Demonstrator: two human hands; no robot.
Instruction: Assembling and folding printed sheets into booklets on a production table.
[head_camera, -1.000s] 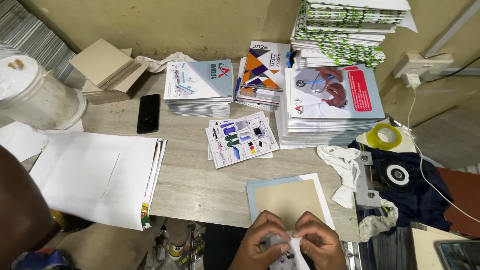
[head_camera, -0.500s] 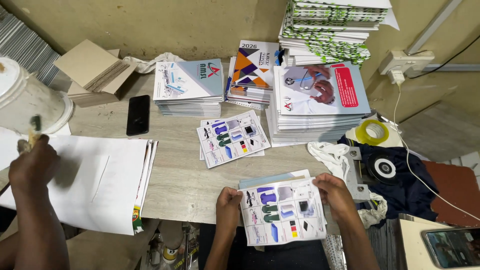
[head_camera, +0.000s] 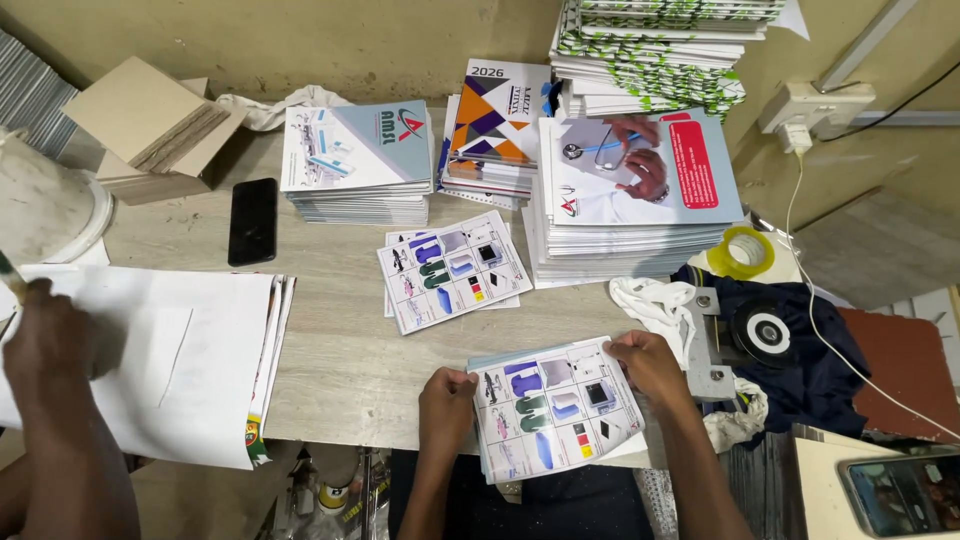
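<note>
My left hand (head_camera: 447, 402) and right hand (head_camera: 650, 366) fingers clamped on printed sheet (head_camera: 555, 408) edges, at table (head_camera: 350, 350) edge.

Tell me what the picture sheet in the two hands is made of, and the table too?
The picture sheet looks like glossy printed paper: it is thin, it bends a little between the left hand and the right hand, and pale glare shows on it. The table looks like pale wood or a wood-look board, matt, with grain lines; which one cannot be told.
</note>
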